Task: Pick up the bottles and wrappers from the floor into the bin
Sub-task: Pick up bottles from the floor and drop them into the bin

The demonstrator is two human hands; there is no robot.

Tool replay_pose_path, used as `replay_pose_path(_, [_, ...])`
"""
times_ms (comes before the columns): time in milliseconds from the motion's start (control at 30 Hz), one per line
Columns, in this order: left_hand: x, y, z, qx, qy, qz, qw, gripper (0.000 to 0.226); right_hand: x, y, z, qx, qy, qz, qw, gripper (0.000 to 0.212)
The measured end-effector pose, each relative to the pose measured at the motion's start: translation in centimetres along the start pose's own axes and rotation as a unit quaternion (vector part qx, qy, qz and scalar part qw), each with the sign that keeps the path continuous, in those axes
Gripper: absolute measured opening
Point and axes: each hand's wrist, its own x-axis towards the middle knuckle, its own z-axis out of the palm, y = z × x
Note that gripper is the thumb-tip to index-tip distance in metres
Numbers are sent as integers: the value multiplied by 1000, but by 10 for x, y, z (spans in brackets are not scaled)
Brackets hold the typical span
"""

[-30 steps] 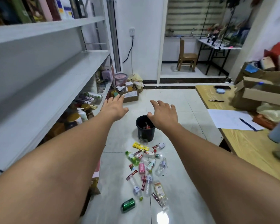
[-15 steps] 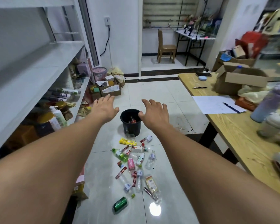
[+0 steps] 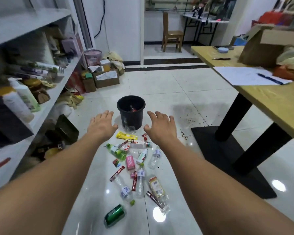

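Observation:
A black bin (image 3: 131,114) stands on the white tiled floor with a red item inside. In front of it lies a scatter of several bottles and wrappers: a yellow wrapper (image 3: 126,135), a green-labelled bottle (image 3: 116,151), a pink packet (image 3: 130,162), clear bottles (image 3: 140,182) and a green can (image 3: 115,215) nearest me. My left hand (image 3: 102,125) and my right hand (image 3: 160,127) hover palm down on either side of the bin, fingers spread, holding nothing.
White shelves (image 3: 58,92) packed with bottles and boxes run along the left. Cardboard boxes (image 3: 106,78) sit on the floor behind the bin. A wooden table (image 3: 265,99) with black legs and a base plate (image 3: 227,158) stands at the right. A chair (image 3: 171,33) is far back.
The view has tilted down and drawn closer to the floor. Both hands have lowered toward the litter, still spread and holding nothing.

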Motion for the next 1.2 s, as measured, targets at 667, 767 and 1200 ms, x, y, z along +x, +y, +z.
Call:
replay_pose_path(667, [9, -52, 425, 0, -44, 7, 999, 61, -6, 51, 389, 26, -23, 18, 999, 56])
replay_pose_path(767, [0, -59, 470, -4, -57, 7, 998, 61, -16, 57, 430, 21, -14, 27, 999, 54])
replay_pose_path(1200, [-74, -92, 595, 8, -194, -65, 979, 102, -64, 55, 539, 6, -45, 25, 999, 53])
